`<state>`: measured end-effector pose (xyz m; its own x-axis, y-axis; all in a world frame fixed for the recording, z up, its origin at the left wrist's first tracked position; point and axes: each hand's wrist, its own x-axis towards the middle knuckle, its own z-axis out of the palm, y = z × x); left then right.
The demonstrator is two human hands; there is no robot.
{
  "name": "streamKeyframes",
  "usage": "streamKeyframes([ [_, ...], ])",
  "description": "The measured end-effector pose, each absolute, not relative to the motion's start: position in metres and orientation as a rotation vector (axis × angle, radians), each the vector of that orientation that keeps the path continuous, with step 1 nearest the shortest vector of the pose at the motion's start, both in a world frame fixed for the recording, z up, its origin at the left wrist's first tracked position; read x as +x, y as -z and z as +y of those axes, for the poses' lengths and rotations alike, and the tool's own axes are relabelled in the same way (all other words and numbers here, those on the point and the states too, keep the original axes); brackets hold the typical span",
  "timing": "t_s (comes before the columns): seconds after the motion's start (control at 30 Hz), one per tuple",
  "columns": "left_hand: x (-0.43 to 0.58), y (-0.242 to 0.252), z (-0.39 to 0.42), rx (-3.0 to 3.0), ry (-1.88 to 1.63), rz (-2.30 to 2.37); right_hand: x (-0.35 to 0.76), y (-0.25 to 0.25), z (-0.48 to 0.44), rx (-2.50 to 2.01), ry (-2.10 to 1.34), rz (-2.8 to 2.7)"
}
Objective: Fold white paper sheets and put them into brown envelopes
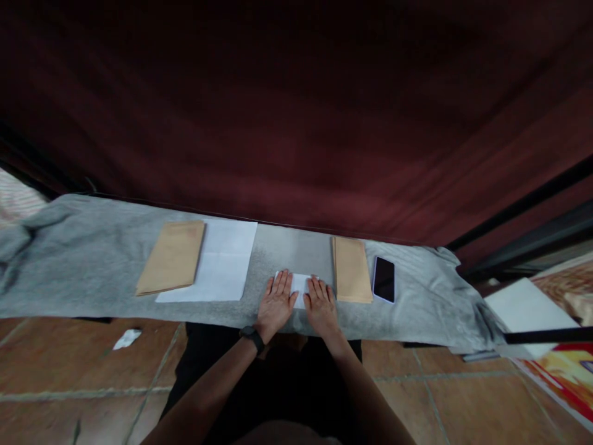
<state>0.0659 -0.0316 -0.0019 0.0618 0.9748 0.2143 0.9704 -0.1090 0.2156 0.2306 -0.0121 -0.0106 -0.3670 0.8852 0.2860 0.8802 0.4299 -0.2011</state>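
My left hand and my right hand lie flat, fingers stretched out, side by side on a small folded white paper. The paper rests on a grey cloth spread over a narrow table. Most of the paper is hidden under my palms. A black watch sits on my left wrist. Just right of my right hand lies a narrow brown envelope.
To the left lie a brown envelope stack and white sheets. A dark phone lies right of the narrow envelope. A dark red curtain hangs behind the table. A white scrap is on the tiled floor.
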Motion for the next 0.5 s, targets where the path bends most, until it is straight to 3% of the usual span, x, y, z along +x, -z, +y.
streamKeyframes([
  [0.5,0.058,0.011,-0.037,2.208,-0.566,2.152,0.232,0.013,-0.016,-1.537,0.028,-2.370],
])
